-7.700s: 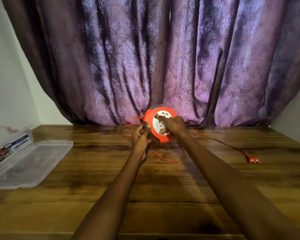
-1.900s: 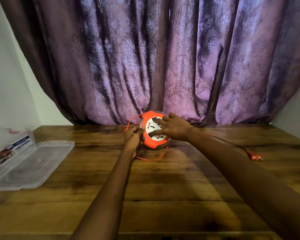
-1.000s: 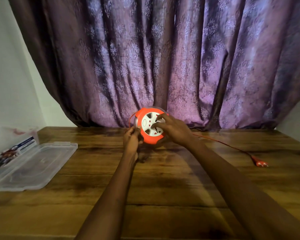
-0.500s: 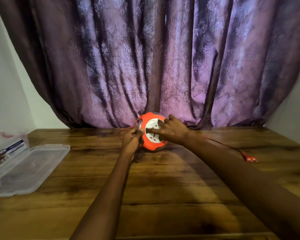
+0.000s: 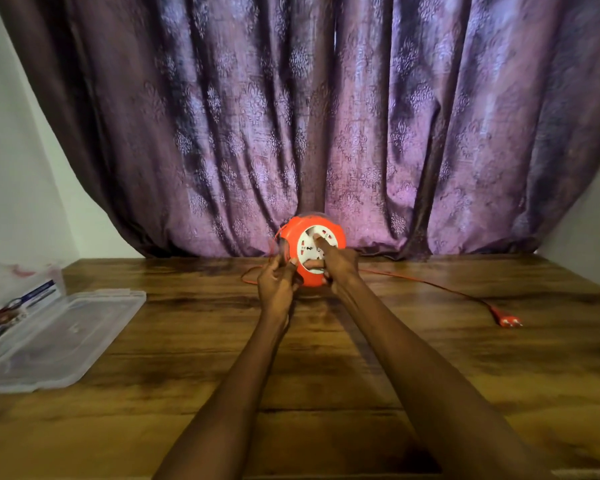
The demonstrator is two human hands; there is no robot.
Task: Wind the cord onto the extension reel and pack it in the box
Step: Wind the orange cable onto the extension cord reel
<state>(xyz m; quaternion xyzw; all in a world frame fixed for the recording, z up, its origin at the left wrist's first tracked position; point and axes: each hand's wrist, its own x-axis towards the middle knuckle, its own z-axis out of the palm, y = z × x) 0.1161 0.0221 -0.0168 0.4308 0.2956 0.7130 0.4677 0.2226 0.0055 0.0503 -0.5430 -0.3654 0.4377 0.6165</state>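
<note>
1. I look down at a brown wooden table (image 5: 326, 375) with dark grain, set against a purple patterned curtain (image 5: 326, 116) that hangs to the table's far edge. Pale wall shows at both sides.
2. Far to the left of my left hand, at the table's left edge, lies an open clear plastic box (image 5: 59, 337). Its shallow tray lies flat on the wood. The other half rises behind it, with a printed card (image 5: 18, 306) showing through.
3. My left hand (image 5: 278, 289) is stretched forward, near the table's far edge. Its fingers are curled against the left rim of the reel, and the thin orange cord seems to run through them. The picture is blurred there, so I cannot tell exactly how the fingers pinch.
4. Just right of that hand, and touching it, is the extension reel (image 5: 312, 251). It is a round orange drum with a white socket face turned toward me, held up on edge just above the table, in front of the curtain.
5. My right hand (image 5: 336, 265) is on the reel's face. The forefinger reaches up onto the white sockets, and the other fingers curl around the lower right rim.
6. The orange cord (image 5: 430, 284) loops onto the table left of the reel. To the right of my right hand it trails across the wood, unwound.
7. It ends at an orange plug (image 5: 508, 320), lying well apart from both hands.
</note>
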